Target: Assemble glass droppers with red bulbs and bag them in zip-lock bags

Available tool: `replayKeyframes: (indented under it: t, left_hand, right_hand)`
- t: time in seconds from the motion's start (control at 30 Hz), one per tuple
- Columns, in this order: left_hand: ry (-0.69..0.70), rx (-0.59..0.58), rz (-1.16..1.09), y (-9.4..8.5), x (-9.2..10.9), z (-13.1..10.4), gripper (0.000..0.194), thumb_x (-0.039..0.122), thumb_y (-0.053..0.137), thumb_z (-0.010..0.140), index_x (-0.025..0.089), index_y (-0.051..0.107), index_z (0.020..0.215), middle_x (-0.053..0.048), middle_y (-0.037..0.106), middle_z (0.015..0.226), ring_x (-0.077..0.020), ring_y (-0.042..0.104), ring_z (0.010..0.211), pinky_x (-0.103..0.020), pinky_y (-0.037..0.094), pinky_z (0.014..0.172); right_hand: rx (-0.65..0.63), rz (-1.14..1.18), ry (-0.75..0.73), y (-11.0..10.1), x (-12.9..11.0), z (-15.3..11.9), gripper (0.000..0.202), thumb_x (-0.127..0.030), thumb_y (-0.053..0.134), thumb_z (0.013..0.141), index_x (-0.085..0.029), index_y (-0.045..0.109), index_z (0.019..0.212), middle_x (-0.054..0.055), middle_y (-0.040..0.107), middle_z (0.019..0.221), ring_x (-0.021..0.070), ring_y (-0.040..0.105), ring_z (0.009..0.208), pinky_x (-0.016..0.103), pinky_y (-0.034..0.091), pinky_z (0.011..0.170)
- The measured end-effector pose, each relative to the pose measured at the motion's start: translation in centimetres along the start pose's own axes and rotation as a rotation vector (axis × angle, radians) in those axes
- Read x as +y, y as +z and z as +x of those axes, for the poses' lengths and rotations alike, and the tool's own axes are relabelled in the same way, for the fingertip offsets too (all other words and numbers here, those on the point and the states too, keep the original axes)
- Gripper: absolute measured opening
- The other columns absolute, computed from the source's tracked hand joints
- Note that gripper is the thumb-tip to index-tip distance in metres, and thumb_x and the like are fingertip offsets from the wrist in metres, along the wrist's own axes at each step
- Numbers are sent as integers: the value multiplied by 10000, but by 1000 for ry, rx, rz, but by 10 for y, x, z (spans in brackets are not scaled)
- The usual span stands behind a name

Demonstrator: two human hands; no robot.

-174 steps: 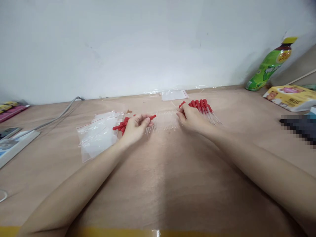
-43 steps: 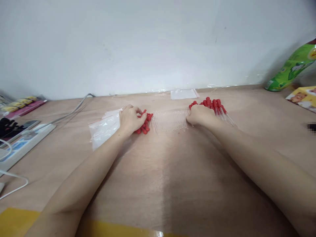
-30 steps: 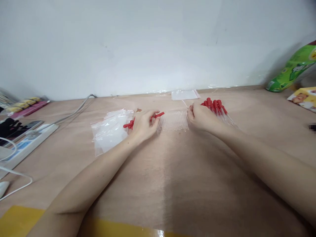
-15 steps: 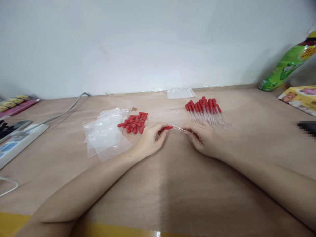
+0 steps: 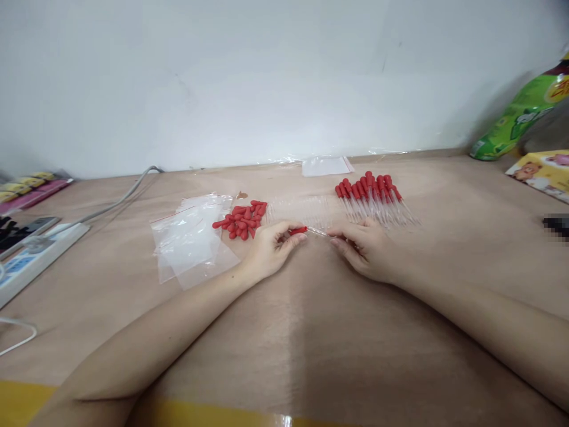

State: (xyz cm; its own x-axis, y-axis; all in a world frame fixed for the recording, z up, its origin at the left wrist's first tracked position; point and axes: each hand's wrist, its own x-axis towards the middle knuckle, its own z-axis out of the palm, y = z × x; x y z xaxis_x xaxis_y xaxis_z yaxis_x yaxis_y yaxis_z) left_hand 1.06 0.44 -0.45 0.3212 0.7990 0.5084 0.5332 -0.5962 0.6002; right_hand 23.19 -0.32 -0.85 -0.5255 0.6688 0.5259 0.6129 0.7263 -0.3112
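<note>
My left hand (image 5: pixel 275 246) pinches a red rubber dropper bulb (image 5: pixel 299 230), its open end facing right. Between thumb and fingers of my right hand (image 5: pixel 362 246) is a clear glass dropper tube (image 5: pixel 317 232). The tube's left end meets the bulb's mouth; whether it sits inside I cannot tell. Behind my left hand lies a heap of loose red bulbs (image 5: pixel 242 220). A row of clear tubes (image 5: pixel 297 209) rests just beyond both hands. Several droppers with red bulbs fitted (image 5: pixel 368 190) lie side by side behind my right hand.
Clear zip bags (image 5: pixel 191 240) are spread left of the bulbs, and another bag (image 5: pixel 326 166) lies by the wall. A power strip (image 5: pixel 40 261) with a grey cable is at the left. On the right stand a green bottle (image 5: pixel 511 127) and a yellow box (image 5: pixel 542 175).
The left thumb has shifted forward along the bulb, so less of it shows. My right fingers have moved slightly left along with the tube. The view has shifted a little.
</note>
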Motion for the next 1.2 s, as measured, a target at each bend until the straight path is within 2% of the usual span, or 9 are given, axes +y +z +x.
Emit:
replayKeyframes:
  t: [0.27, 0.57, 0.73, 0.9, 1.07, 1.2]
  left_hand:
    - [97, -24, -25, -1, 1, -2, 140, 263, 557, 827, 169, 656, 855, -27, 623, 735, -119, 556, 651, -237, 445, 582]
    - [164, -96, -50, -2, 1, -2, 99, 218, 577, 812, 158, 656, 815, -35, 639, 748, -121, 587, 678, -230, 469, 620]
    - [203, -142, 11, -3, 3, -3, 108, 216, 568, 818, 144, 648, 812, -43, 634, 736, -124, 584, 665, -236, 466, 618]
    - [245, -163, 75, -2, 2, -4, 131, 237, 574, 814, 122, 635, 825, -57, 623, 732, -134, 569, 661, -248, 456, 613]
    - [261, -156, 92, 0, 0, -5, 154, 278, 585, 806, 136, 629, 847, -48, 615, 733, -130, 564, 654, -244, 456, 606]
    - [267, -130, 81, -1, -1, -3, 145, 268, 590, 805, 141, 631, 863, -49, 622, 754, -130, 571, 673, -244, 461, 616]
  right_hand:
    - [-21, 52, -61, -2, -2, -1, 199, -260, 433, 871, -202, 612, 937, -18, 609, 639, 106, 479, 545, 298, 324, 705]
    - [-81, 8, -148, -7, 6, 6, 210, -240, 440, 872, -206, 636, 939, -2, 666, 742, 97, 465, 550, 301, 261, 671]
    - [-38, -97, -204, -9, 4, 7, 222, -222, 425, 868, -201, 643, 904, 3, 659, 710, 105, 481, 554, 298, 230, 648]
    - [-12, -119, -186, -5, -7, 8, 226, -209, 409, 857, -176, 631, 828, 8, 654, 682, 100, 451, 526, 296, 220, 640]
    - [-73, -101, -146, -2, -9, 9, 239, -215, 383, 866, -175, 612, 807, 4, 655, 691, 96, 406, 510, 298, 219, 640]
    - [-105, -101, -117, -3, -8, 10, 255, -226, 363, 879, -172, 607, 831, 13, 656, 698, 104, 434, 532, 297, 228, 652]
